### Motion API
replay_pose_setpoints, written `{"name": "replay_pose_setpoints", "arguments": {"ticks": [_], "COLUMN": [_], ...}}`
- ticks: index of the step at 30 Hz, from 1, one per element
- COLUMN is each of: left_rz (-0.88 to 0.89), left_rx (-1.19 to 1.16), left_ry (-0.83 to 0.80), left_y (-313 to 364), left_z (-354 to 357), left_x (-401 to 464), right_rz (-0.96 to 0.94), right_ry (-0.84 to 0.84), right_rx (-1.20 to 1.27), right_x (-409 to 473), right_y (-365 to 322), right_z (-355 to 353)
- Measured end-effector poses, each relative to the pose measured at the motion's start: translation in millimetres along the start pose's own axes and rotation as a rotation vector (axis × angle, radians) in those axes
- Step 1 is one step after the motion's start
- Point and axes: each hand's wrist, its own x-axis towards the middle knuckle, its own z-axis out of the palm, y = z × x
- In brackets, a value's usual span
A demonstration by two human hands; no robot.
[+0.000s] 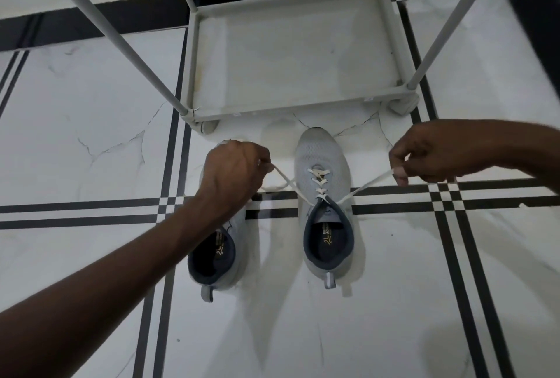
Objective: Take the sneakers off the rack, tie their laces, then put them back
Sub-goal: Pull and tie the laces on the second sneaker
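Two light grey sneakers with dark blue collars stand side by side on the tiled floor, toes toward the rack. The right sneaker (325,183) shows its white laces criss-crossed up the tongue. My left hand (233,174) pinches the left lace end (285,180), pulled out to the left. My right hand (436,151) pinches the right lace end (368,185), drawn out to the right. Both lace ends are taut and spread apart from the shoe's top eyelets. The left sneaker (216,253) lies partly under my left wrist; its laces are mostly hidden.
The pale grey shoe rack (291,110) stands just beyond the sneakers, its bottom shelf bare, its poles (121,41) rising on both sides. White marble floor tiles with black stripes (91,204) surround the shoes. A black skirting runs along the far wall.
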Motion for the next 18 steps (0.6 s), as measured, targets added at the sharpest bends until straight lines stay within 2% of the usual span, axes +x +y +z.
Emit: {"name": "replay_pose_setpoints", "arguments": {"ticks": [3, 6, 8, 10, 14, 18], "left_rz": [-0.215, -0.439, -0.499, -0.524, -0.524, -0.457], "left_rx": [-0.486, -1.156, -1.446, -1.513, -1.384, -1.351], "left_ry": [0.022, -0.093, -0.172, -0.278, -0.508, -0.519], "left_y": [17.9, 32.6, 46.3, 61.8, 78.3, 76.8], "left_z": [-2.9, -1.3, -1.1, 2.1, 13.8, 20.9], "left_x": [2.9, 15.0, 23.3, 26.3, 21.1, 18.5], "right_rz": [-0.080, -0.149, -0.197, -0.238, -0.312, -0.392], "right_ry": [0.215, 0.348, 0.423, 0.485, 0.567, 0.633], "right_rx": [-0.058, -0.034, -0.014, -0.017, 0.008, -0.008], "right_x": [4.4, 11.9, 17.2, 22.5, 34.0, 50.9], "right_y": [-8.5, -12.9, -13.8, -16.4, -22.0, -24.0], "right_z": [4.0, 10.6, 11.0, 10.1, 12.4, 19.2]}}
